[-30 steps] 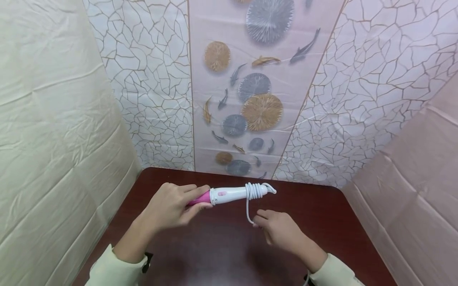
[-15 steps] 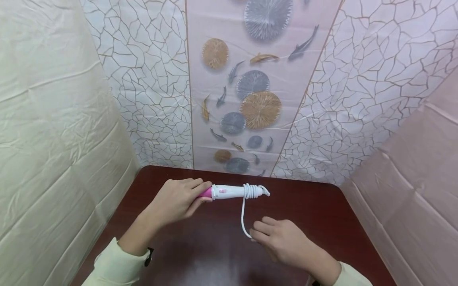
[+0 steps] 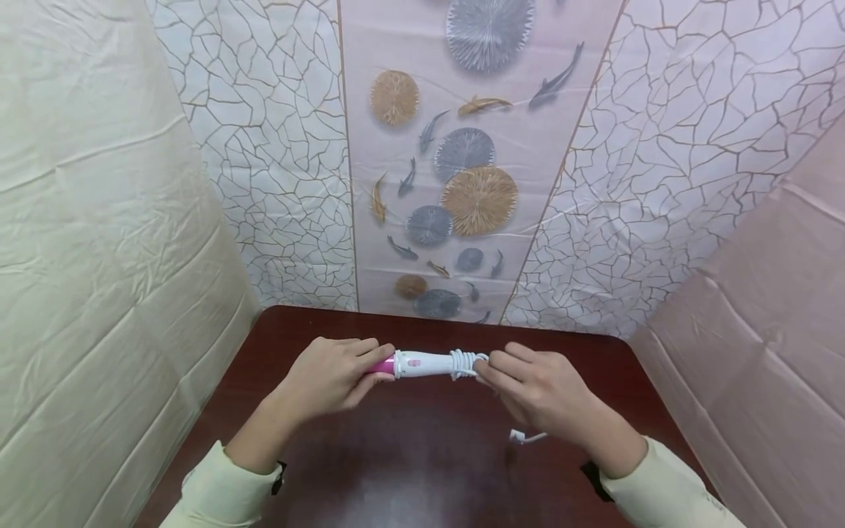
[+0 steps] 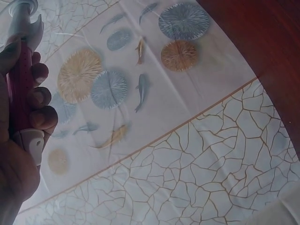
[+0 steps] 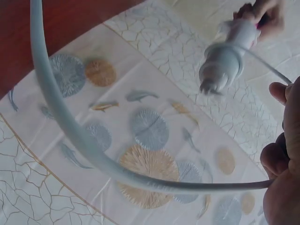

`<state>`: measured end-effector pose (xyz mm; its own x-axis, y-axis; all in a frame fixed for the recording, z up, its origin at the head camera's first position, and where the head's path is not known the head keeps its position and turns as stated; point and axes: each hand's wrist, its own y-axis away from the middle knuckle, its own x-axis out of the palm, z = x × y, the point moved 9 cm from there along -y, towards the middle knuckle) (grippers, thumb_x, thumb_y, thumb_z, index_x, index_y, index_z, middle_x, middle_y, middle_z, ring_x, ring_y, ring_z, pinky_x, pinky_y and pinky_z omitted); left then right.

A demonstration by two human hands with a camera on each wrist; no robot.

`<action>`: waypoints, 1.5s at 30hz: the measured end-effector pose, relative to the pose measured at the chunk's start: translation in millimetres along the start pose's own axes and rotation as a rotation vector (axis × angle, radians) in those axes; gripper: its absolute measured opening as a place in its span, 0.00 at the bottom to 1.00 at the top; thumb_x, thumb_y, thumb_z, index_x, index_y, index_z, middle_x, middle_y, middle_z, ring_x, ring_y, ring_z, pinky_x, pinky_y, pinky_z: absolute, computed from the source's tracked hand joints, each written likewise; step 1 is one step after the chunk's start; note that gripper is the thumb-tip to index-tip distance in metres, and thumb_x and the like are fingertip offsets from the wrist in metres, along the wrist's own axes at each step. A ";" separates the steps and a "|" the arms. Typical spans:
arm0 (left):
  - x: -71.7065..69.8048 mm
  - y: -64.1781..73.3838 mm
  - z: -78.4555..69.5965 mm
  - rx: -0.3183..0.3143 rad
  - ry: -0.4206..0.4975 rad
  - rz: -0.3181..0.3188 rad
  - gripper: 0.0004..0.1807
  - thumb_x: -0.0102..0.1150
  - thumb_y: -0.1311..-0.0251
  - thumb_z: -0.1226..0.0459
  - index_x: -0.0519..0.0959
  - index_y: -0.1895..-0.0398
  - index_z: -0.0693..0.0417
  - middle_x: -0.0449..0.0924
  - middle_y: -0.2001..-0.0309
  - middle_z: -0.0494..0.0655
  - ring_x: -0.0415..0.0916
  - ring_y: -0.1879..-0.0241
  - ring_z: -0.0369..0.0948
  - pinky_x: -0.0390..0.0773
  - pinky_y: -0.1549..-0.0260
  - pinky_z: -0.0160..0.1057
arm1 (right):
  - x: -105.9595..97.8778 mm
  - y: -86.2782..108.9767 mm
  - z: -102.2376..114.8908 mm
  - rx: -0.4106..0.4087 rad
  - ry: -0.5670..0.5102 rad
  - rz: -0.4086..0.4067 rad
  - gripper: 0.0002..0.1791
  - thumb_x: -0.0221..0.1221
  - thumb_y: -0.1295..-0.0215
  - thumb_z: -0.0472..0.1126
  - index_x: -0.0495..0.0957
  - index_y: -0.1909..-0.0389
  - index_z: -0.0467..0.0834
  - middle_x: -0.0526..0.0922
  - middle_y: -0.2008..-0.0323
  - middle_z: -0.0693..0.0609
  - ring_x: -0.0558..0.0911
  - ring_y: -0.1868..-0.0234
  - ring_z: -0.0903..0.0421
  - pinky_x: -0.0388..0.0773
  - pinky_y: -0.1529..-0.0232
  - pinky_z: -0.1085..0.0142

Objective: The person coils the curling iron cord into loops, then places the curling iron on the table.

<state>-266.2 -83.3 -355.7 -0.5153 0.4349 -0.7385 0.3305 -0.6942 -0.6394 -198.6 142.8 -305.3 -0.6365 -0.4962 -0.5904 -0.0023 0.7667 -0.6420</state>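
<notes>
My left hand (image 3: 333,375) grips the pink barrel of a hair styling iron (image 3: 425,364), held sideways over the table. Its white handle, with a small pink switch, points right. Several turns of white cord (image 3: 462,362) are wound round the handle's end. Beside that end, my right hand (image 3: 538,385) pinches the cord. A white plug-like cord end (image 3: 517,436) hangs below the right hand. In the left wrist view, fingers (image 4: 40,96) curl round the pink barrel. A long loop of cord (image 5: 93,159) runs out of the right hand in the right wrist view.
Beneath the hands lies a dark red-brown table (image 3: 396,455). Behind it rises a patterned cloth (image 3: 462,183) with fish and round leaf shapes. Cream padded panels (image 3: 99,293) stand at both sides.
My right hand has dropped lower with the cord, then risen to the handle's end, taking the cord round it. The cord end now shows beneath it. My left hand stays on the barrel.
</notes>
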 end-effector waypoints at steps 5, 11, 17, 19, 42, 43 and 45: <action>3.2 2.3 -3.5 0.024 0.015 -0.013 0.19 0.65 0.24 0.45 0.88 0.43 0.46 0.79 0.68 0.34 0.75 0.73 0.31 0.66 0.81 0.31 | 10.3 -1.3 -18.5 0.057 0.006 0.039 0.18 0.49 0.17 0.38 0.89 0.50 0.40 0.85 0.64 0.52 0.78 0.69 0.54 0.78 0.76 0.65; 2.3 4.0 -7.3 0.028 0.040 -0.013 0.20 0.62 0.22 0.44 0.88 0.41 0.45 0.79 0.69 0.33 0.73 0.73 0.30 0.62 0.80 0.28 | 28.0 1.2 -41.0 0.161 -0.059 0.086 0.19 0.51 0.11 0.45 0.89 0.50 0.40 0.83 0.65 0.52 0.78 0.71 0.56 0.78 0.77 0.63; -3.4 2.9 -10.2 0.039 0.054 -0.032 0.21 0.58 0.19 0.43 0.88 0.42 0.46 0.77 0.70 0.33 0.70 0.74 0.30 0.60 0.80 0.28 | 50.0 6.1 -58.1 0.244 -0.151 0.155 0.20 0.51 0.10 0.49 0.88 0.50 0.43 0.82 0.65 0.55 0.79 0.71 0.59 0.79 0.72 0.63; -6.0 2.6 -10.5 0.040 0.060 -0.046 0.21 0.57 0.18 0.43 0.88 0.42 0.46 0.77 0.70 0.33 0.69 0.74 0.29 0.60 0.80 0.28 | 56.0 8.0 -61.8 0.259 -0.183 0.157 0.19 0.53 0.11 0.50 0.88 0.51 0.44 0.81 0.66 0.56 0.78 0.71 0.60 0.79 0.71 0.63; -16.1 3.6 -5.6 0.009 0.053 -0.097 0.21 0.57 0.18 0.43 0.87 0.43 0.45 0.76 0.71 0.33 0.66 0.75 0.29 0.60 0.81 0.28 | 136.6 67.6 -53.7 0.701 -0.809 0.175 0.28 0.60 0.41 0.17 0.88 0.46 0.46 0.90 0.59 0.54 0.82 0.60 0.63 0.82 0.54 0.66; -16.4 3.8 -5.3 0.005 0.052 -0.096 0.21 0.57 0.18 0.43 0.87 0.43 0.45 0.76 0.71 0.33 0.65 0.75 0.28 0.60 0.81 0.28 | 139.2 71.6 -54.0 0.733 -0.821 0.179 0.29 0.59 0.43 0.17 0.88 0.47 0.46 0.91 0.59 0.53 0.82 0.61 0.64 0.82 0.54 0.66; -17.5 4.0 -4.7 0.001 0.054 -0.103 0.21 0.56 0.18 0.42 0.88 0.43 0.45 0.76 0.71 0.33 0.65 0.75 0.28 0.61 0.81 0.28 | 143.8 79.7 -55.3 0.787 -0.833 0.184 0.27 0.58 0.41 0.17 0.89 0.47 0.44 0.91 0.60 0.52 0.82 0.63 0.65 0.82 0.56 0.67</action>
<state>-252.1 -91.0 -346.4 -0.5027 0.5341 -0.6798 0.2773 -0.6452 -0.7119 -332.9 155.1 -414.3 0.1277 -0.7422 -0.6579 0.7043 0.5349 -0.4668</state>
